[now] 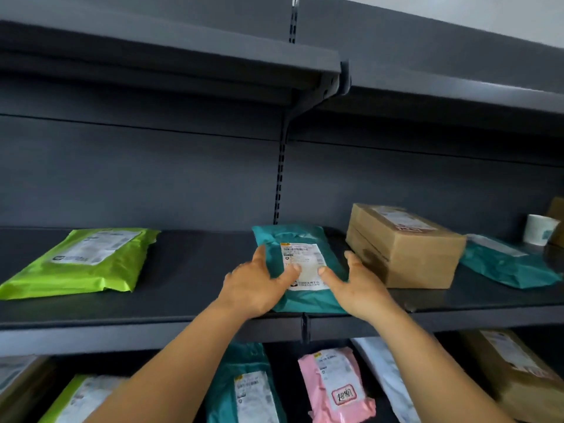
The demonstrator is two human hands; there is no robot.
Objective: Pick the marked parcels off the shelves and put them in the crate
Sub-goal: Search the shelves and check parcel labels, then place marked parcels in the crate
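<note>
A teal mailer bag (293, 236) with a white label lies at the front of the middle shelf (195, 288). My left hand (254, 285) rests on its left side, thumb stretched onto the label. My right hand (355, 285) touches its right side, thumb also on the label. The fingers of both hands look fairly straight, and the parcel lies flat on the shelf. No crate is in view.
On the same shelf lie a lime-green mailer (82, 261) at left, a cardboard box (406, 244) close to my right hand, another teal bag (506, 264) and a paper cup (540, 228). The lower shelf holds pink (335, 389), teal, green and white parcels and boxes.
</note>
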